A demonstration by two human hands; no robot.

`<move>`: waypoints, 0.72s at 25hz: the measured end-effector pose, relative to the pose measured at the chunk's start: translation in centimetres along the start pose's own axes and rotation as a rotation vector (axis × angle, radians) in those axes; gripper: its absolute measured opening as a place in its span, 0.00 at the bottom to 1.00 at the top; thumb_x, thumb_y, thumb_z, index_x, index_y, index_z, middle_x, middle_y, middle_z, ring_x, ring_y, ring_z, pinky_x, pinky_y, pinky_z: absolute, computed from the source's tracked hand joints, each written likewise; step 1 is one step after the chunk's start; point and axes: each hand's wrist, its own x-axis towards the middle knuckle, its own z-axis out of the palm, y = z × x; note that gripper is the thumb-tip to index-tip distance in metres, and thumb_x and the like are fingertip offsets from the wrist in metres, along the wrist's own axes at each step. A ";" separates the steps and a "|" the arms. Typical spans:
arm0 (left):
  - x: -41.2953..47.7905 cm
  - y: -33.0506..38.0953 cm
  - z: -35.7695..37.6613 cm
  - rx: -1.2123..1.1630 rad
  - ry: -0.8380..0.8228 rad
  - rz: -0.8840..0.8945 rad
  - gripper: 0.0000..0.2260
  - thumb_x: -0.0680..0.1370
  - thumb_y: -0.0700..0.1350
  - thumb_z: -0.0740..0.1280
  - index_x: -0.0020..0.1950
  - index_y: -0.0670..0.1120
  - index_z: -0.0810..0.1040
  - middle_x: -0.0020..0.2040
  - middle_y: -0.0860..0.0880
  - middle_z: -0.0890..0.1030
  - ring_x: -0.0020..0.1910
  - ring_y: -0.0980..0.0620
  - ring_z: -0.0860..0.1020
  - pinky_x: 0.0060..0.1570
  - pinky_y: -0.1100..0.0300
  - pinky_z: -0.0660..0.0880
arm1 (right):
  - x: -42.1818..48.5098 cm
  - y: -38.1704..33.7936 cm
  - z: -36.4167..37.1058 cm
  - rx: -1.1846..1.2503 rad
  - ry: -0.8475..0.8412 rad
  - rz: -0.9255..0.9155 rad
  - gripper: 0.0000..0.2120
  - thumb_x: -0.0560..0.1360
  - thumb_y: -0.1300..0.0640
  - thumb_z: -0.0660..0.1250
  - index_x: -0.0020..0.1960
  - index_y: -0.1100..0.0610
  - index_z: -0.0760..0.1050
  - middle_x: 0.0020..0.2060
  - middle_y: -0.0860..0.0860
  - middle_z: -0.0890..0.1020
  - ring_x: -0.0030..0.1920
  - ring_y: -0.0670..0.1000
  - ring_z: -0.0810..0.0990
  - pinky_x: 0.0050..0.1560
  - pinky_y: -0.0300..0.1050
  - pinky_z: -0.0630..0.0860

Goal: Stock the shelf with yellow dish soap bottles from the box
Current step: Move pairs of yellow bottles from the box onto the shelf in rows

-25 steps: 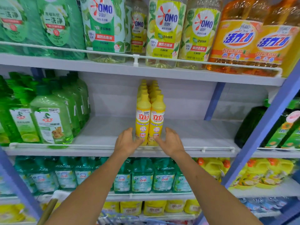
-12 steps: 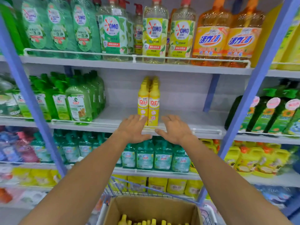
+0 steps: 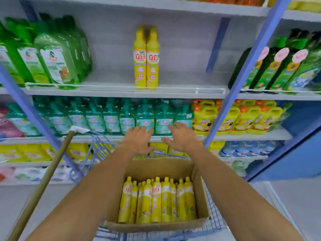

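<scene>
Our left hand [image 3: 139,141] and right hand [image 3: 182,138]: empty, palms down, fingers straight, slightly spread, above the far edge of the cardboard box [image 3: 199,188] | yellow dish soap bottles [image 3: 156,200]: packed caps-up in that box, inside the blue wire cart [image 3: 97,148] | shelf [image 3: 112,91]: we log a shelved pair [image 3: 146,58] at its front rail, touching.

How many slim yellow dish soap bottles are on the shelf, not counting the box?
2 in plain view: left bottle and right bottle, upright, side by side at the shelf front. Caps behind them hint at more, mostly hidden.
</scene>
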 end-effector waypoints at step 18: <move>2.1 2.6 33.8 -0.354 -0.602 -0.075 0.37 0.77 0.66 0.63 0.79 0.49 0.57 0.74 0.42 0.68 0.70 0.38 0.70 0.64 0.44 0.71 | -1.1 2.4 33.3 0.231 -0.594 0.264 0.33 0.79 0.36 0.60 0.74 0.58 0.64 0.71 0.58 0.70 0.71 0.62 0.69 0.62 0.57 0.73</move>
